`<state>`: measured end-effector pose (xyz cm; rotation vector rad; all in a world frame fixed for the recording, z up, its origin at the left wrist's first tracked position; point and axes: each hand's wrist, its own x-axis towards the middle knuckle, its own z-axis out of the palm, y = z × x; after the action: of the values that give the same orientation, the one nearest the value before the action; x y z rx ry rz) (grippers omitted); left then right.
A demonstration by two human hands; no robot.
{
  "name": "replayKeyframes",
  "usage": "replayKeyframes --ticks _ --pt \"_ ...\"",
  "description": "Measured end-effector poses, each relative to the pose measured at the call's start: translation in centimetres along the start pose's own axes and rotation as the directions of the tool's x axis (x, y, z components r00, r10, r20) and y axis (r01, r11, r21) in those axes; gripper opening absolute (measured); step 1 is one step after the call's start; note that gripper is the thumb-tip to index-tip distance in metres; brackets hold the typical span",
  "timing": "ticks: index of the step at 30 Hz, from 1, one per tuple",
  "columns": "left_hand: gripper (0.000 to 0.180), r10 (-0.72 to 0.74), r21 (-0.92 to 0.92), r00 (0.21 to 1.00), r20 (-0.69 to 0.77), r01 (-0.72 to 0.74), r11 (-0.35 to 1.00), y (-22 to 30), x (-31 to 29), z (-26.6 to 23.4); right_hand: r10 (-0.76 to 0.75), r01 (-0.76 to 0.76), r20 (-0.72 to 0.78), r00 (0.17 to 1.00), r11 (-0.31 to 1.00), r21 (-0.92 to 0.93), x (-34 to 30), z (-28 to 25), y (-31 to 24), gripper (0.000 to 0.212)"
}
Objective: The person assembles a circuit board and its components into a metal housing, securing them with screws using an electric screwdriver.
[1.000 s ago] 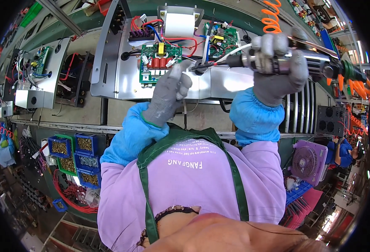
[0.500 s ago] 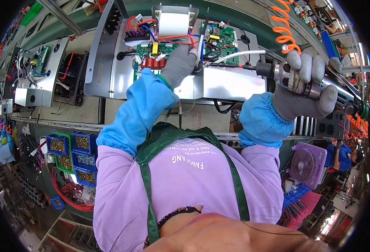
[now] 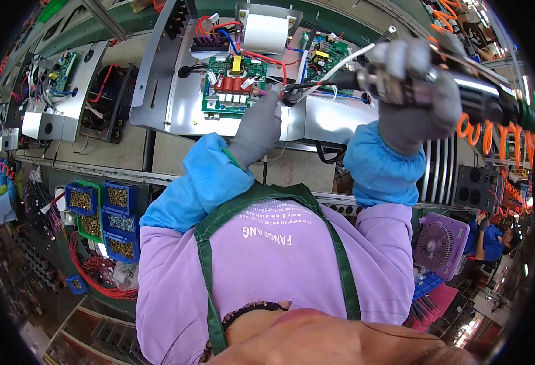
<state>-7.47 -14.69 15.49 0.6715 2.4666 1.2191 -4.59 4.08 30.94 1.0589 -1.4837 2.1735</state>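
My left hand (image 3: 259,126), in a grey glove, reaches over the metal chassis (image 3: 183,114). Its fingertips are pressed together beside the lower end of a red wire (image 3: 283,66) and a black round part; what they pinch is hidden. My right hand (image 3: 414,91), also gloved and slightly blurred, wraps round a power screwdriver (image 3: 480,91). The driver's long dark bit points left, its tip close to my left fingertips. Left of those fingers sits a green circuit board (image 3: 225,104) with red cylinders and a yellow part. A white cable (image 3: 346,59) slants behind the bit.
Another opened metal unit (image 3: 67,131) stands at the left. Blue bins (image 3: 120,222) of small metal fasteners lie lower left, near red wires (image 3: 97,267). A purple fan (image 3: 438,243) is at lower right. Orange coiled hose (image 3: 504,137) hangs at the right; a co-worker (image 3: 495,237) is beyond.
My left hand has drawn back toward me, uncovering more of the circuit board. My right hand has shifted left and up with the screwdriver. The chassis appears slightly lower and further right.
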Motion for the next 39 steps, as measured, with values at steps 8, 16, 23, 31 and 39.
replayKeyframes --ticks 8,16,23,31,39 --pt "0.038 0.116 -0.051 0.990 -0.084 -0.120 0.991 -0.2 0.0 0.7 0.065 -0.077 -0.063 0.996 0.973 -0.219 1.8 2.8 6.3 0.020" --pt "0.042 0.110 -0.104 0.991 -0.073 -0.117 0.988 -0.6 0.5 1.1 0.187 -0.214 -0.110 0.976 0.909 -0.358 1.3 3.4 8.3 0.014" --pt "0.031 0.133 -0.130 0.990 -0.041 -0.138 0.982 -0.5 1.0 0.9 0.163 -0.201 -0.146 0.976 0.931 -0.305 0.6 2.1 10.4 0.023" --pt "0.029 0.058 -0.067 0.998 0.022 -0.056 0.996 -0.3 1.3 0.4 0.323 -0.314 -0.057 0.945 0.838 -0.447 0.8 3.8 8.3 0.013" --pt "0.032 0.039 -0.061 0.999 0.007 -0.039 0.997 0.0 1.5 0.5 0.177 -0.218 -0.134 0.975 0.872 -0.439 0.1 3.0 10.1 0.028"
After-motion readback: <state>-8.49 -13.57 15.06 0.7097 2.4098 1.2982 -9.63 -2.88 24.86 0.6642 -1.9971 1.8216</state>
